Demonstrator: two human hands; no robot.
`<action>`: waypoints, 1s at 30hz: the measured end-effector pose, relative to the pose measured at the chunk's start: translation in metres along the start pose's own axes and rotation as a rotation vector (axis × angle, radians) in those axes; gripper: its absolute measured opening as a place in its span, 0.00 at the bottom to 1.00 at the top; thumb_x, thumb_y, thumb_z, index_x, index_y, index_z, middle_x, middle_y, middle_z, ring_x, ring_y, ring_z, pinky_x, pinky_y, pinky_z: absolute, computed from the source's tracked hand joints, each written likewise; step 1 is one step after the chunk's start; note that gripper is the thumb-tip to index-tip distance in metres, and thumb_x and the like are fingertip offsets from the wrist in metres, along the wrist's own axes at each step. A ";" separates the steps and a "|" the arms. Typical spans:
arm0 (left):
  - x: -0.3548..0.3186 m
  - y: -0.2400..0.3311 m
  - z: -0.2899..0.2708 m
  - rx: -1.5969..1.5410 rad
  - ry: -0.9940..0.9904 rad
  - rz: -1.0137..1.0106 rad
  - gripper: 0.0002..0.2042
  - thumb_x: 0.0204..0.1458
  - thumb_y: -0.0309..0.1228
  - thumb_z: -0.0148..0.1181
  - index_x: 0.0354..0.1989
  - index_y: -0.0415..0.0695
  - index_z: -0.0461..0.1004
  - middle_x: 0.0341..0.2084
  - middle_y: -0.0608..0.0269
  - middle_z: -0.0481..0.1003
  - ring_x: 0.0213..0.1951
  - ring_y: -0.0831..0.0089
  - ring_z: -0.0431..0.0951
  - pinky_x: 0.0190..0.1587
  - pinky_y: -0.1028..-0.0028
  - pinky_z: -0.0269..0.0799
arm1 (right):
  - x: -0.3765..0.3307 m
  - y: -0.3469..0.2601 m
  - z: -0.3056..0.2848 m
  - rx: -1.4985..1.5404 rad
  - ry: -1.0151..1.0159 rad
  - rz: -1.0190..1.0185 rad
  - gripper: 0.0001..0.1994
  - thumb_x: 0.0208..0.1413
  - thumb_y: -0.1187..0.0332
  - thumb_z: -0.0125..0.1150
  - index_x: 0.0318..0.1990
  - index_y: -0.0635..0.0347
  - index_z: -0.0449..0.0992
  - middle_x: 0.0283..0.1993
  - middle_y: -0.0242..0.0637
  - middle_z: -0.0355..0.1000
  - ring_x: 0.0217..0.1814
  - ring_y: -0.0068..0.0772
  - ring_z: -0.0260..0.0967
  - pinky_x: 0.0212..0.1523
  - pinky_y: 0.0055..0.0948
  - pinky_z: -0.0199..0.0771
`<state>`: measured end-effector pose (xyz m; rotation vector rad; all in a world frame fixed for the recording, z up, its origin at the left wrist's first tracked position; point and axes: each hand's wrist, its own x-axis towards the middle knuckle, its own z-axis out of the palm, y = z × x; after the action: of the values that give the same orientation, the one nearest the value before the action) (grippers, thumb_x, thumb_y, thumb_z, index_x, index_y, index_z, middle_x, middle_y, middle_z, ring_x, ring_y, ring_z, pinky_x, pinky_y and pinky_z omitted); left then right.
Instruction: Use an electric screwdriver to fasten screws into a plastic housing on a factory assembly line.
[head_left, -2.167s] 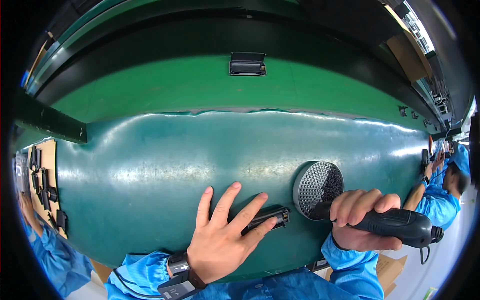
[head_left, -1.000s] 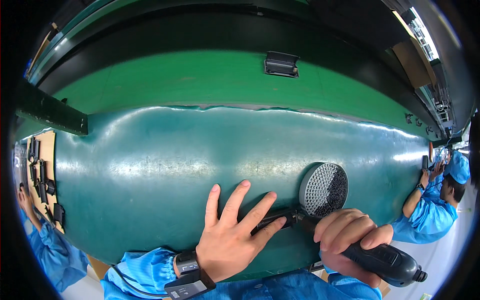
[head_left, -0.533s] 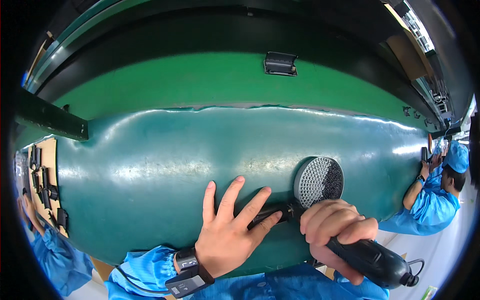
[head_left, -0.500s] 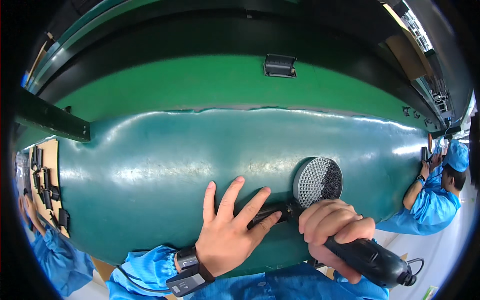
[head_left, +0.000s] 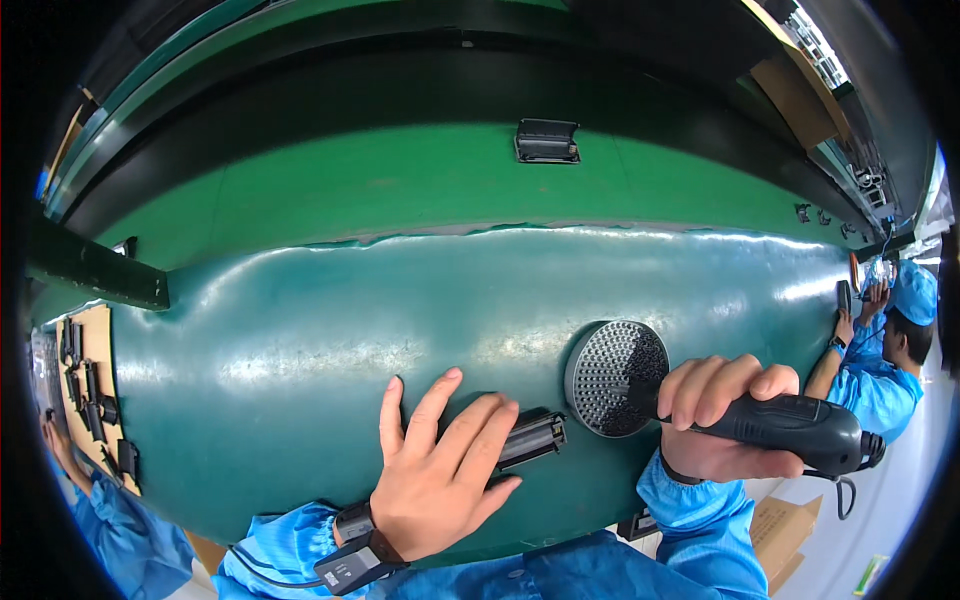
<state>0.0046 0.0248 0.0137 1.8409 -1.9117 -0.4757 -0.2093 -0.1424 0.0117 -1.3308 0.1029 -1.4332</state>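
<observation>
Position of the left hand (head_left: 435, 485), please?

"Palm down, fingers fanned a little, lying over the left end of the narrow black plastic housing (head_left: 535, 440). The thumb stands off from the index finger; whether it grips the part, I can't tell."

"So where is that housing?"

"On the smooth green tabletop (head_left: 300, 420), set at a slant, its uncovered end toward the round grey dish with a dimpled face (head_left: 603, 375). The two are near each other, apart."

"And the right hand (head_left: 712, 398)?"

"Wrapped round the thick black power tool with a cable (head_left: 800, 432). Its front end reaches over the dish's right edge, by the small black pieces (head_left: 645, 358) gathered there. Whether it touches them, I can't tell."

"Anything farther back?"

"An open black hinged case (head_left: 548, 142) on the bright green ledge (head_left: 380, 190)."
</observation>
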 end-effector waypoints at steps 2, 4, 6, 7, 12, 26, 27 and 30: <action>0.000 -0.001 0.001 -0.008 0.009 0.003 0.34 0.42 0.43 0.79 0.61 0.45 0.78 0.59 0.62 0.74 0.70 0.47 0.65 0.69 0.27 0.49 | 0.001 0.001 0.001 -0.007 -0.009 -0.003 0.40 0.60 0.25 0.56 0.55 0.57 0.63 0.33 0.41 0.71 0.25 0.37 0.71 0.24 0.38 0.76; 0.000 -0.001 0.002 -0.018 0.016 0.004 0.33 0.42 0.42 0.79 0.59 0.45 0.78 0.59 0.62 0.74 0.70 0.47 0.66 0.69 0.27 0.49 | 0.001 0.002 0.002 -0.072 0.003 0.002 0.38 0.64 0.27 0.53 0.56 0.56 0.65 0.31 0.36 0.69 0.23 0.32 0.71 0.23 0.35 0.75; 0.000 -0.001 0.001 -0.020 0.013 0.006 0.32 0.42 0.42 0.79 0.58 0.45 0.79 0.58 0.61 0.74 0.69 0.47 0.66 0.69 0.27 0.49 | 0.000 0.004 0.003 -0.075 0.006 0.010 0.38 0.63 0.27 0.53 0.56 0.57 0.65 0.31 0.36 0.69 0.23 0.32 0.71 0.22 0.35 0.75; 0.000 -0.001 0.000 -0.021 0.010 0.005 0.32 0.42 0.42 0.79 0.58 0.45 0.79 0.58 0.61 0.74 0.69 0.47 0.66 0.69 0.27 0.49 | 0.000 0.005 0.003 -0.077 0.007 0.018 0.38 0.63 0.26 0.53 0.56 0.57 0.65 0.31 0.36 0.69 0.23 0.32 0.71 0.22 0.35 0.75; 0.001 0.000 0.001 -0.027 0.017 0.004 0.31 0.42 0.40 0.79 0.57 0.45 0.79 0.57 0.62 0.74 0.69 0.47 0.67 0.69 0.27 0.49 | -0.001 0.005 0.002 -0.051 -0.001 0.012 0.39 0.61 0.26 0.55 0.55 0.57 0.64 0.32 0.39 0.70 0.24 0.34 0.71 0.24 0.36 0.76; 0.006 -0.010 0.014 -0.245 0.134 -0.027 0.26 0.33 0.37 0.85 0.47 0.54 0.87 0.44 0.73 0.75 0.64 0.61 0.69 0.74 0.38 0.45 | 0.004 -0.027 0.046 0.111 0.123 -0.020 0.35 0.63 0.29 0.58 0.55 0.54 0.64 0.29 0.37 0.68 0.21 0.33 0.68 0.20 0.35 0.74; 0.006 -0.009 0.014 -0.263 0.139 -0.020 0.26 0.33 0.37 0.85 0.47 0.55 0.87 0.43 0.73 0.74 0.63 0.61 0.69 0.74 0.38 0.45 | 0.002 -0.029 0.056 0.113 0.062 -0.010 0.35 0.64 0.31 0.59 0.54 0.56 0.64 0.29 0.38 0.69 0.21 0.34 0.69 0.20 0.36 0.75; 0.008 -0.011 0.015 -0.280 0.148 -0.026 0.26 0.31 0.36 0.85 0.46 0.56 0.88 0.42 0.74 0.72 0.62 0.62 0.69 0.73 0.39 0.47 | -0.005 -0.015 0.092 0.013 -0.042 0.073 0.27 0.66 0.40 0.63 0.50 0.55 0.64 0.26 0.37 0.71 0.19 0.32 0.69 0.16 0.33 0.73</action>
<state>0.0056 0.0157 -0.0043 1.6721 -1.6343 -0.5681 -0.1529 -0.0800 0.0520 -1.3326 0.1125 -1.3419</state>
